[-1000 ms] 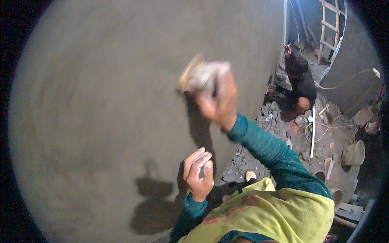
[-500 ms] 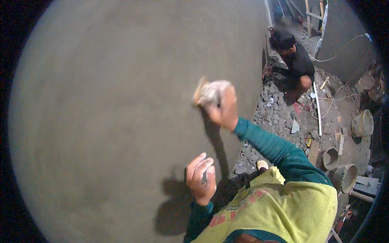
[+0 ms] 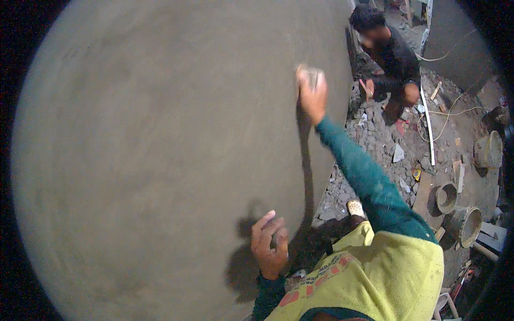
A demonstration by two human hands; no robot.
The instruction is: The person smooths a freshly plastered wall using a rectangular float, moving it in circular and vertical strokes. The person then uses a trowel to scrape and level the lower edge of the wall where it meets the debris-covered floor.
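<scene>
A smooth grey plastered wall (image 3: 176, 144) fills the left and middle of the view. High on it, towards its right edge, my right hand (image 3: 313, 99) presses a pale, sponge-like pad (image 3: 312, 79) against the surface; motion blur hides the pad's exact kind. The right arm stretches far forward and throws a long shadow down the wall. Lower down, my left hand (image 3: 270, 246) hovers close to the plaster, its fingers loosely bent and apart, with nothing in them.
A person (image 3: 393, 59) in dark clothes crouches beside the wall's far end. Rubble (image 3: 375, 142) covers the ground along its foot. To the right lie a white strip (image 3: 428, 128), a cable and several mortar-stained buckets (image 3: 463, 227).
My right hand has swept the pad forward and to the right across the wall. My left hand stays low near the plaster. The crouching person has lifted a hand away from the wall's foot.
</scene>
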